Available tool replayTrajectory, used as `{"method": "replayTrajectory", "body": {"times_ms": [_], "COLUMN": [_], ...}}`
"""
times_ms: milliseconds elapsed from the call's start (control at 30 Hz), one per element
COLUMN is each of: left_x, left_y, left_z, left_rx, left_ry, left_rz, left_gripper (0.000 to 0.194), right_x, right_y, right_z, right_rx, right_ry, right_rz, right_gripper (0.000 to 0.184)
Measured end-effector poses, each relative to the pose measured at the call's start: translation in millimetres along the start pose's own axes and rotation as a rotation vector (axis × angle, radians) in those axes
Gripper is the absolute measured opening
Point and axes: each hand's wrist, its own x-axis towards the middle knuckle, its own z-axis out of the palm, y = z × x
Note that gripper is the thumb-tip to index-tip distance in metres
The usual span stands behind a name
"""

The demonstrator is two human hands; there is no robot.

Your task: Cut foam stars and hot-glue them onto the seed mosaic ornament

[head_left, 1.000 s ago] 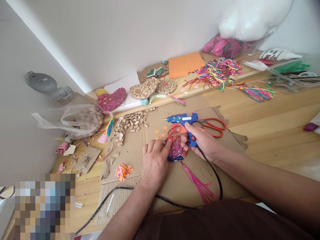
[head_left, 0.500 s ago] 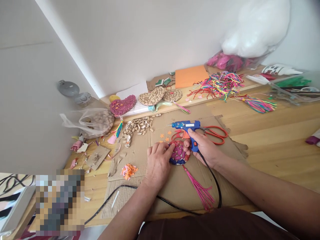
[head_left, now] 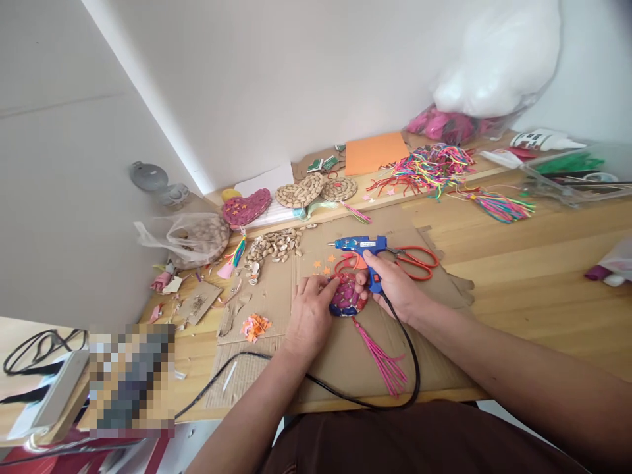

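The flat, light-brown wooden surface (head_left: 518, 276) bears a broad brown cardboard sheet (head_left: 276, 303) centrally, a bulging translucent plastic bag (head_left: 200, 238) at ten o'clock and a long multicoloured thread tassel (head_left: 502, 205) at two.

The glue gun (head_left: 370, 253) is blue with an orange trigger; the scissors' handles (head_left: 428, 263) are orange-red. The round ornament (head_left: 347, 295) is patched magenta, red and navy, its tassel (head_left: 381, 361) plain pink. The wood-grained tabletop (head_left: 508, 276) is light tan.
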Motion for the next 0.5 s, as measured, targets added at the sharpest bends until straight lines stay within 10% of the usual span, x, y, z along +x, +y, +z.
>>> {"method": "replayTrajectory", "body": {"times_ms": [500], "left_x": [-13], "left_y": [13], "left_z": [-8.0], "left_rx": [-0.491], "left_ry": [0.089], "left_rz": [-0.247], "left_gripper": [0.055], "right_x": [-2], "right_y": [-3], "right_z": [-6], "right_rx": [0.110], "right_ry": [0.078], "right_rz": [-0.048], "right_gripper": [0.035]}}
